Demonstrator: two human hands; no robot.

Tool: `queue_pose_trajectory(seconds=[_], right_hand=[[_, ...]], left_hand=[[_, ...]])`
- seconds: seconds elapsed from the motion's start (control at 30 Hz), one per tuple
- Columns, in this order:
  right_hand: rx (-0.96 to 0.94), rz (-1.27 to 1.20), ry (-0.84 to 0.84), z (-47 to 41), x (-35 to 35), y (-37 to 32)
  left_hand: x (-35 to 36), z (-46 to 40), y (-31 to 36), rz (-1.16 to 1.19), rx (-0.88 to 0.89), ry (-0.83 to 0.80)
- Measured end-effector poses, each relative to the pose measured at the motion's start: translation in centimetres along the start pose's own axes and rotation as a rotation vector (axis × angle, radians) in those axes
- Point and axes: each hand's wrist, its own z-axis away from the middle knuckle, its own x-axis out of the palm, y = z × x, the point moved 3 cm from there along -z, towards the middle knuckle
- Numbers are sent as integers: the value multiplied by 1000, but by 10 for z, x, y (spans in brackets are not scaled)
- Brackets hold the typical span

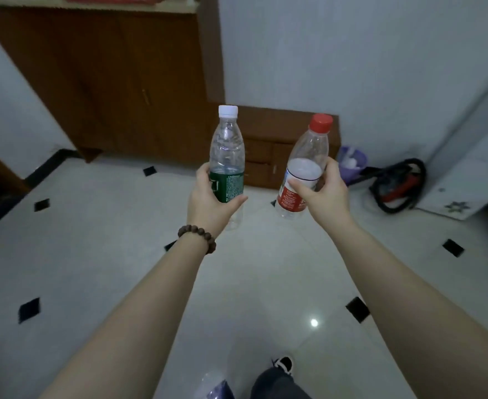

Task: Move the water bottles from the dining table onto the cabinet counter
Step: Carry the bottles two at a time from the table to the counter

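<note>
My left hand [208, 201] grips a clear bottle with a white cap and green label [227, 156], held upright over the tiled floor. A clear bottle with a red cap and red label [306, 165] leans slightly right in my right hand [320, 194], which is closed around its middle. Both bottles hang at chest height in front of me. The tall brown cabinet [116, 82] stands ahead at the upper left, its pale counter edge [93, 6] at the very top of the view. The dining table is out of sight.
A low brown drawer unit [266, 151] sits against the wall behind the bottles. A purple bin [352, 162] and a red and black vacuum [398, 185] stand at the right. My foot [283, 365] shows below, beside a clear bottle [211, 383] at the bottom edge.
</note>
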Motion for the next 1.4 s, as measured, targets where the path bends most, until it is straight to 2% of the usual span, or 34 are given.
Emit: queue_pose_trajectory(seconds=[0.17,0.3,0.6,0.9,1.4], right_hand=[[91,21,272,-47,-125,49],[165,69,456,-57,-212,81],[315,94,749,-26,-338,141],[439,129,973,-24,-427,203],[503,231,1211,-155,-594,256]], left_hand=[[151,-51,67,38,151,-232],[254,-59,118,72,257,-387],[412,-37,185,119,366,-719],[554,-31,233,144,438,-954],[806,-96,357,235,594,-1192]])
